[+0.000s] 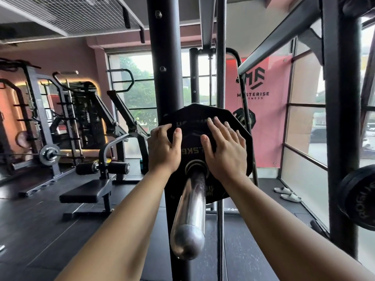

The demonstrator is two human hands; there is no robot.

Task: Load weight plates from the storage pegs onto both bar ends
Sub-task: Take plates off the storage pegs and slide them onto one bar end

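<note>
Seen from the head camera, a black many-sided rubber weight plate (195, 115) sits threaded on the chrome steel bar end (190, 207), which runs through its centre hole and points back toward the viewer with its rounded tip low in the frame. The plate stands upright, well along the sleeve and right in front of a black steel rack upright (160, 57). Pale lettering on its face is partly covered and reads upside down. The left hand (164, 148) holds the plate at its left rim, fingers bent over the edge and thumb lying on the face. The right hand (225, 151) is laid flat on the right half of the face, fingers straight and spread, pressing rather than gripping. Both bare forearms reach in from the bottom corners. At the right edge, thick black round plates (357, 197) hang on the side of another black post. Behind the held plate a smaller black plate (243, 116) shows against a pink banner with a dark logo (267, 122). A pair of white slippers (288, 194) lies on the dark floor near the window. To the left stands a black padded worktop (87, 192), and farther off a racked barbell carries a grey plate (49, 155).
</note>
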